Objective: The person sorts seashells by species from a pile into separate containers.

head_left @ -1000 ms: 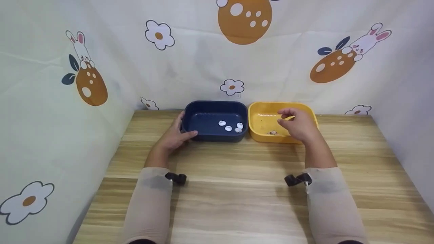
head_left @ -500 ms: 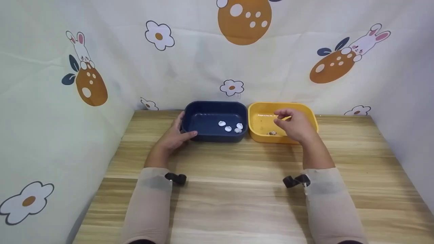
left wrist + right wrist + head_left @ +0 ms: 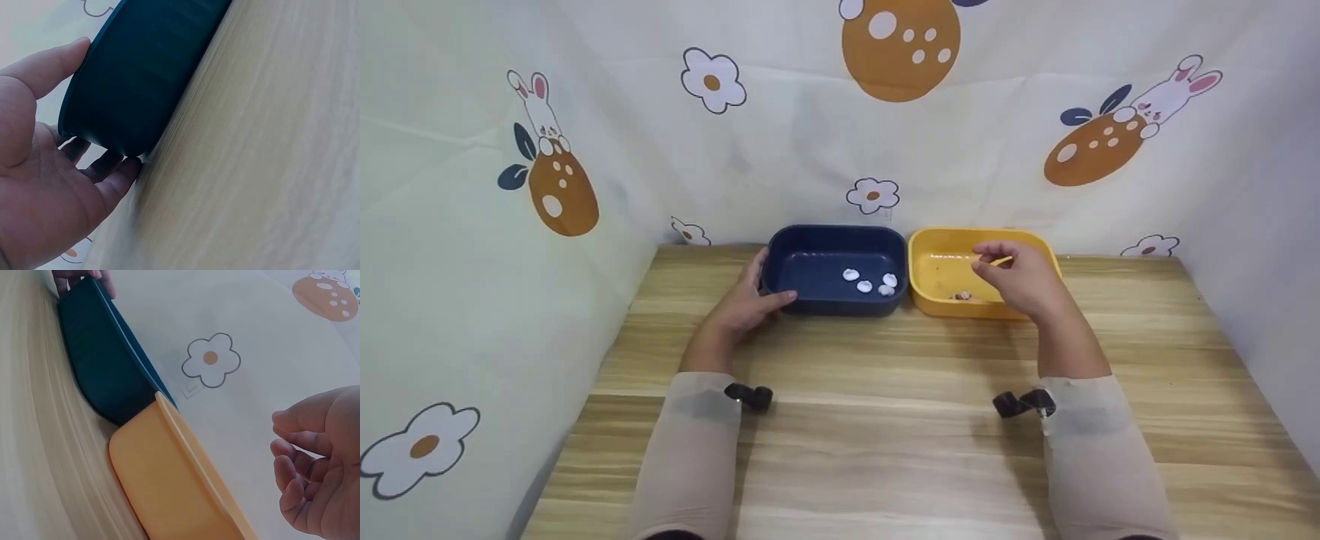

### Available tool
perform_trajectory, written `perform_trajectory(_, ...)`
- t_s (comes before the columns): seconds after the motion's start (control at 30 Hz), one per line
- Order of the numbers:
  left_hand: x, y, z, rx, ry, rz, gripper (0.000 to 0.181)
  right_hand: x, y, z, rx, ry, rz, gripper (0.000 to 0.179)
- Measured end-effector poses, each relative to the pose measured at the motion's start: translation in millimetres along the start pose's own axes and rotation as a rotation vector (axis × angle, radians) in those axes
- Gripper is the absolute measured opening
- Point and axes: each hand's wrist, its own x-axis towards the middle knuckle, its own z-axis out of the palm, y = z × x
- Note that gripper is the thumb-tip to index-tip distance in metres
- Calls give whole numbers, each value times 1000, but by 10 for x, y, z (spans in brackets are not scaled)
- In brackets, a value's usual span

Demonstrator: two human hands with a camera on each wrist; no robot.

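Note:
In the head view my left hand grips the left end of a dark blue plastic bin. The left wrist view shows the thumb on the bin's rim and the fingers curled against its end wall. Several white seashells lie inside, toward its right side. My right hand hovers over a yellow bin, its fingers loosely bent. From the right wrist, the thumb and index fingertips come close together with nothing visible between them. Small brownish shells lie near the yellow bin's front wall.
Both bins stand side by side on a wood-grain table, close to the back wall. A pale cloth printed with rabbits and flowers hangs behind and at the sides. Small black devices are strapped at the wrists.
Over the yellow bin, my right hand shifts slightly left and then back to the right. The left hand keeps its grip, and the bins and shells stay where they were.

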Motion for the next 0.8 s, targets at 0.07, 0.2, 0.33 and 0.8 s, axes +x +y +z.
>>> perform_trajectory(0.07, -7, -8, 2, -7, -5, 2, 113, -8, 31, -30, 0, 14, -8, 37)
perform_trajectory(0.2, -9, -38, 16, -31, -9, 11, 112, -14, 89, -82, -3, 23, -6, 37)
perform_trajectory(0.33, 7, -40, 25, -44, -11, 16, 112, -16, 103, -106, -14, 29, 5, 38)
perform_trajectory(0.8, -195, 532, 320, 634, 284, 228, 72, -56, -39, -36, -166, 28, 12, 47)
